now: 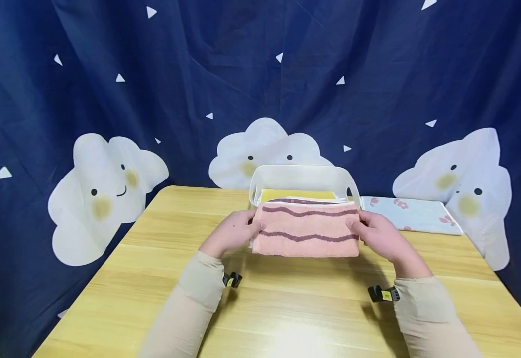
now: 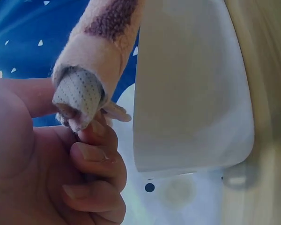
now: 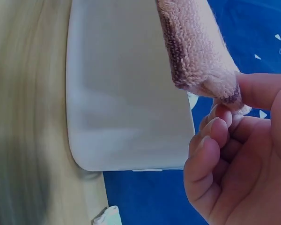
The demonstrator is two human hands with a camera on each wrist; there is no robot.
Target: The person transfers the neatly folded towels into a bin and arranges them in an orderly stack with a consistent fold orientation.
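A folded pink towel with wavy brown stripes hangs at the front of a white plastic bin. My left hand pinches its left end between thumb and fingers. At the opposite end, my right hand pinches it the same way. In the left wrist view the towel's rolled end shows a pale dotted lining in the left fingers. The right wrist view has the towel's other end between thumb and fingertips, with the bin wall beyond. Inside the bin, something yellow shows above the towel.
A folded light blue towel with pink flowers lies on the wooden table to the right of the bin. Behind the table hangs a dark blue curtain with white clouds and triangles.
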